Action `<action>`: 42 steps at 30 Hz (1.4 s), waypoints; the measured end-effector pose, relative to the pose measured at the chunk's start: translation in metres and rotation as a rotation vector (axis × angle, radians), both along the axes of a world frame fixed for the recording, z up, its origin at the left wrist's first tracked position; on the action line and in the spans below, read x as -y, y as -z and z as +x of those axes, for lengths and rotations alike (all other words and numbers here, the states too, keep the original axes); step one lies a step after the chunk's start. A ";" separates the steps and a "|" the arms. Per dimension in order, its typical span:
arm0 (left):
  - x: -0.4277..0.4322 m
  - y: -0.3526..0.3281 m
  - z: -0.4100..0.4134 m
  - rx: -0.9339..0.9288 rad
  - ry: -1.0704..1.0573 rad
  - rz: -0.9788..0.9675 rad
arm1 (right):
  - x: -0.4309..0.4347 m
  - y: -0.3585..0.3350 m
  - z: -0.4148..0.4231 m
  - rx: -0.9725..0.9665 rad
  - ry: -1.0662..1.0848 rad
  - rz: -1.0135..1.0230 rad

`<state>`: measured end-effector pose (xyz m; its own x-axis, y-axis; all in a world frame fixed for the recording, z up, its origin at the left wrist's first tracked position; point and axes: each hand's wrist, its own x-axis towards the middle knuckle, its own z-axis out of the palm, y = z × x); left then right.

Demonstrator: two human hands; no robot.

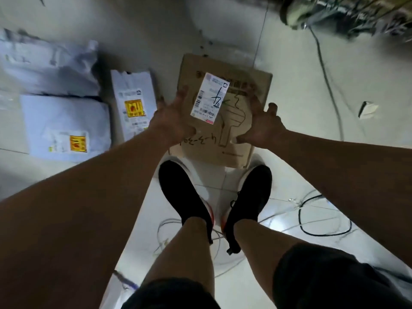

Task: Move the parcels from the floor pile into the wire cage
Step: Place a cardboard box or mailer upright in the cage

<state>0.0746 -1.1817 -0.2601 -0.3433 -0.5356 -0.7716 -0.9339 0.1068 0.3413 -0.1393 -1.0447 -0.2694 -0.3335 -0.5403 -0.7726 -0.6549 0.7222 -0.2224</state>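
A flat brown cardboard box (231, 134) with a white shipping label (210, 98) and handwritten marks hangs above the toes of my black shoes. My left hand (171, 118) grips its left edge, with the thumb on top. My right hand (264, 124) grips the right edge the same way. Left of the box, three white plastic mailer parcels lie on the floor: one narrow (133, 103), one wide with a yellow sticker (66, 128), and a crumpled one (46, 65) behind them. A blurred wire structure (356, 14), maybe the cage, shows at top right.
Loose cables (323, 215) coil on the pale tiled floor around my shoes (185, 192) and to the right. Another cable (327, 81) runs from the wire structure toward me. A scrap of paper (367, 109) lies at the right.
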 end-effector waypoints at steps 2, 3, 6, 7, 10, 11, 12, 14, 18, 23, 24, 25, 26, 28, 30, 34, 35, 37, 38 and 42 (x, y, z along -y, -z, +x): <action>0.001 0.035 0.000 -0.035 0.030 0.036 | -0.006 0.032 -0.006 0.052 0.026 -0.051; 0.001 0.049 -0.001 -0.061 0.050 0.051 | -0.008 0.045 -0.008 0.082 0.035 -0.091; -0.005 0.071 -0.003 -0.119 0.018 0.080 | -0.013 0.069 -0.008 0.128 0.093 -0.148; -0.008 0.073 -0.004 -0.123 -0.027 0.084 | -0.015 0.073 -0.007 0.128 0.122 -0.160; -0.015 0.068 -0.005 -0.124 -0.073 0.065 | -0.017 0.066 -0.001 0.120 0.190 -0.196; -0.017 0.064 -0.005 -0.122 -0.077 0.069 | -0.018 0.061 0.000 0.118 0.189 -0.204; -0.017 0.058 -0.003 -0.114 -0.088 0.081 | -0.017 0.054 0.000 0.120 0.176 -0.210; -0.017 0.042 0.003 -0.096 -0.096 0.082 | -0.017 0.036 0.001 0.124 0.151 -0.205; -0.016 -0.011 0.015 -0.093 -0.061 0.030 | -0.009 -0.019 0.011 0.136 0.126 -0.164; -0.001 -0.108 0.039 -0.099 -0.155 -0.015 | 0.030 -0.121 0.028 0.062 -0.054 -0.135; 0.003 -0.130 0.044 -0.098 -0.167 -0.037 | 0.039 -0.142 0.031 0.058 -0.074 -0.138; 0.006 -0.152 0.050 -0.099 -0.184 -0.060 | 0.047 -0.164 0.034 0.059 -0.093 -0.145; 0.010 -0.175 0.055 -0.097 -0.204 -0.078 | 0.056 -0.186 0.037 0.060 -0.115 -0.154; 0.017 -0.221 0.066 -0.092 -0.246 -0.106 | 0.072 -0.231 0.045 0.073 -0.149 -0.174; 0.026 -0.267 0.075 -0.085 -0.266 -0.135 | 0.087 -0.275 0.052 0.091 -0.159 -0.195; 0.048 -0.359 0.094 -0.073 -0.264 -0.186 | 0.113 -0.360 0.067 0.087 -0.207 -0.256; 0.052 -0.383 0.098 -0.069 -0.265 -0.209 | 0.119 -0.382 0.070 0.083 -0.218 -0.273; 0.063 -0.431 0.107 -0.065 -0.262 -0.256 | 0.131 -0.426 0.075 0.076 -0.239 -0.305; 0.068 -0.455 0.112 -0.065 -0.257 -0.265 | 0.137 -0.448 0.078 0.071 -0.250 -0.317; 0.091 -0.550 0.128 -0.044 -0.182 -0.304 | 0.160 -0.539 0.082 0.073 -0.301 -0.350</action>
<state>0.2025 -1.2727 0.2898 -0.2505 -0.7939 -0.5540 -0.9321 0.0432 0.3595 -0.0571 -1.2048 0.2696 -0.0731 -0.8370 -0.5424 -0.7976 0.3755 -0.4720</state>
